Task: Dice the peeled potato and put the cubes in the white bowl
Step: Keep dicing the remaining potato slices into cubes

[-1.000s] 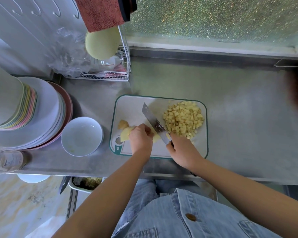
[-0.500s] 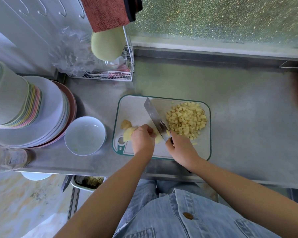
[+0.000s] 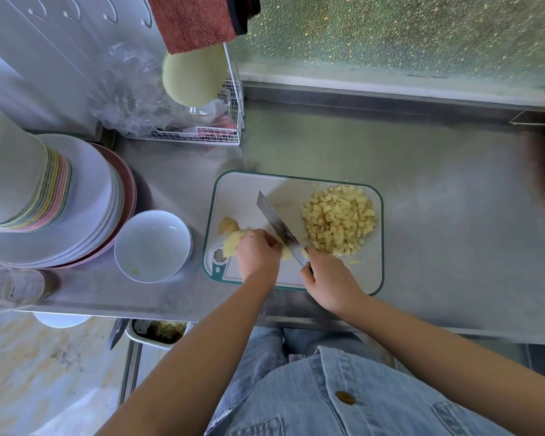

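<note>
One steel table (image 3: pixel 453 221) carries the cutting board (image 3: pixel 243 196) at its front edge, with the white bowl (image 3: pixel 153 243) just left of it. Cubes (image 3: pixel 339 220) pile up on the board's right side. Left hand (image 3: pixel 257 253) grips the potato piece (image 3: pixel 232 245), right hand (image 3: pixel 329 280) clasps the knife (image 3: pixel 276 220).

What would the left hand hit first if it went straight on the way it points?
Probably the knife: the left hand holds the potato just beside the blade, pointing at it across the cutting board. Depth is unclear.

I see the cube pile (image 3: pixel 339 220) on the cutting board's (image 3: pixel 296 187) right half, the potato remnant (image 3: pixel 232 243) on its left — bowl (image 3: pixel 158 234) left of the board, beside stacked plates (image 3: pixel 88 196).
</note>
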`<action>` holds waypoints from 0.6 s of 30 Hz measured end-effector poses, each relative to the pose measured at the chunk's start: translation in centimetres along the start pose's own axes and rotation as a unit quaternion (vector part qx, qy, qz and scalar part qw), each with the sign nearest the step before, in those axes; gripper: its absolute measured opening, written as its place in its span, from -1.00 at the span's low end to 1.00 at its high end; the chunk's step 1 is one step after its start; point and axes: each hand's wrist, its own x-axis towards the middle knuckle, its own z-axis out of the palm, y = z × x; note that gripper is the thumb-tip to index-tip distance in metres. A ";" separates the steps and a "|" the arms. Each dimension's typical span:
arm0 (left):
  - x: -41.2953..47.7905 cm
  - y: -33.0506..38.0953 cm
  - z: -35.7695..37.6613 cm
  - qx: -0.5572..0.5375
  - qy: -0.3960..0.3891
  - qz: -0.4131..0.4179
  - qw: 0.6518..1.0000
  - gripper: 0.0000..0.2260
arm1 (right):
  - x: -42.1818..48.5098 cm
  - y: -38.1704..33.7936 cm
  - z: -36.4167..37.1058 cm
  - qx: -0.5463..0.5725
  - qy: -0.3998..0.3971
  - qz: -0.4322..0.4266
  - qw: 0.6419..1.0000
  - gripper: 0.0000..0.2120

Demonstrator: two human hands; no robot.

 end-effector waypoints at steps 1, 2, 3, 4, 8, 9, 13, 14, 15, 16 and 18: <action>0.0 0.0 0.0 -0.008 0.000 -0.002 1.000 -0.94 | 0.1 -0.1 0.1 -0.006 -0.001 0.001 1.000 -0.83; 0.0 0.0 0.0 -0.013 -0.002 -0.003 1.000 -0.94 | 0.3 -0.1 0.2 -0.009 0.000 0.003 1.000 -0.80; 0.0 0.0 0.0 -0.014 -0.003 -0.003 1.000 -0.94 | 0.4 -0.2 0.2 -0.007 0.001 0.005 1.000 -0.79; 0.0 0.0 0.0 -0.014 -0.005 -0.003 1.000 -0.94 | 0.5 -0.2 0.2 -0.004 0.003 0.006 1.000 -0.80; -0.1 0.0 -0.3 -0.013 -0.011 -0.004 1.000 -0.93 | 1.1 -0.5 -0.3 0.040 0.015 0.004 0.999 -0.86; -0.2 0.0 -0.4 -0.010 -0.013 -0.002 1.000 -0.93 | 1.1 -0.4 -0.4 0.053 0.016 0.003 0.998 -0.86; -0.7 -0.6 -0.5 0.007 -0.019 -0.004 1.000 -0.93 | 0.4 0.1 -1.0 0.061 0.014 -0.020 0.998 -0.89; -0.8 -0.7 -0.5 0.011 -0.020 -0.006 1.000 -0.92 | 0.2 0.2 -1.0 0.057 0.010 -0.025 0.998 -0.89; -0.8 -0.8 -0.4 0.014 -0.019 -0.008 1.000 -0.91 | 0.0 0.3 -1.0 0.050 0.005 -0.027 0.998 -0.88; -0.7 -0.7 -0.3 0.016 -0.019 -0.011 1.000 -0.92 | -0.1 0.3 -1.0 0.041 0.001 -0.029 0.999 -0.87; -0.6 -0.6 -0.2 0.016 -0.019 -0.015 1.000 -0.94 | -0.2 0.4 -0.8 0.028 -0.004 -0.029 0.999 -0.83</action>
